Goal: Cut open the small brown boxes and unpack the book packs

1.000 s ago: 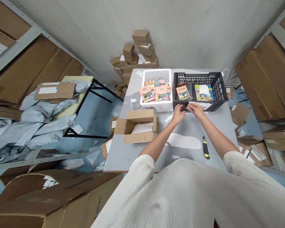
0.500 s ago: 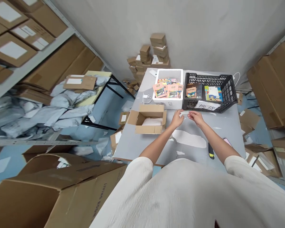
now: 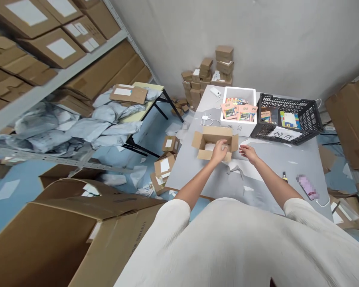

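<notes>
An open cardboard box [image 3: 214, 154] stands on the grey table [image 3: 194, 175], with something whitish inside it. My left hand [image 3: 219, 150] is over the right part of that box, its fingers curved and apart, and nothing can be seen in it. To the right of the box, my right hand [image 3: 248, 153] hovers above the table with its fingers spread. Behind them a white foam box [image 3: 242, 126] holds pink booklets [image 3: 245, 113]. Beside it a black plastic crate [image 3: 312, 126] contains colourful booklets [image 3: 290, 119] and bears a paper label.
A phone [image 3: 307, 187] lies at the table's right, near a small yellow-and-black tool [image 3: 285, 177]. A grey strip [image 3: 235, 170] lies before the box. Small boxes [image 3: 224, 65] are stacked by the wall. Grey parcels [image 3: 92, 127] pile up left; a large carton [image 3: 119, 239] stands lower left.
The view has turned left. My left hand has moved over the cardboard box and my hands are farther apart. The phone is now more fully in view.
</notes>
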Demonstrator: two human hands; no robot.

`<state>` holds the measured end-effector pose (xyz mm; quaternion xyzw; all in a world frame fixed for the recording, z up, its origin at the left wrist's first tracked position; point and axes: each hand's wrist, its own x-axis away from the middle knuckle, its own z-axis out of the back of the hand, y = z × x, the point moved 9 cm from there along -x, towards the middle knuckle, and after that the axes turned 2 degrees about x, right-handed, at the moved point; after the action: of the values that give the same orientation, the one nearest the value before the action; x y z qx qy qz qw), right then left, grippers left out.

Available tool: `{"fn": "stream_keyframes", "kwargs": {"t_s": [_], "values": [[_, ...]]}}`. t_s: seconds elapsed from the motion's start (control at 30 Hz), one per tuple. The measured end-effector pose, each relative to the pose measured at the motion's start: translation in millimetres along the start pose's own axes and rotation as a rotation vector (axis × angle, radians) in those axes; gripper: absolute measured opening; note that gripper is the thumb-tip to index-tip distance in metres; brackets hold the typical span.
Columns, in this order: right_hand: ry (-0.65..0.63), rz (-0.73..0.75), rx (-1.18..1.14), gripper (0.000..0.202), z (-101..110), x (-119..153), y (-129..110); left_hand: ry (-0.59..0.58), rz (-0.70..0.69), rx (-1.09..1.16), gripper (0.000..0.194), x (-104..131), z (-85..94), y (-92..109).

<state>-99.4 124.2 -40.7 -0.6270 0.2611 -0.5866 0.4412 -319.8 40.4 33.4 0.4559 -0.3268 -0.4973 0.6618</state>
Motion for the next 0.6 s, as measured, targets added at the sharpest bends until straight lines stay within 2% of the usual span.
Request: {"fn": "stream_keyframes", "kwargs": {"t_s": [0.07,0.17,0.23,0.27,0.37,0.5,0.6], "values": [[0.045,-0.001,-0.001,0.021,-16,4,4,0.076,0.024,-0.051,0.054,7,40.0,-18],[0.128,0.029,0.006,0.023,-31,7,8,0.301,0.171,-0.147,0.069,16,104.8,-56],[0.168,0.082,0.028,0.030,-38,9,7,0.386,0.282,-0.142,0.080,20,134.1,-83],[0.178,0.114,0.049,0.033,-42,10,7,0.381,0.330,-0.113,0.082,20,141.2,-97],[0.190,0.158,0.127,0.039,-50,14,7,0.255,0.368,-0.006,0.074,16,140.1,-123],[0.183,0.065,0.151,0.041,-59,17,18,0.074,0.255,0.009,0.045,10,118.3,-128],[0.163,-0.003,0.112,0.040,-66,18,23,-0.042,0.264,-0.010,0.041,10,100.6,-133]]}}
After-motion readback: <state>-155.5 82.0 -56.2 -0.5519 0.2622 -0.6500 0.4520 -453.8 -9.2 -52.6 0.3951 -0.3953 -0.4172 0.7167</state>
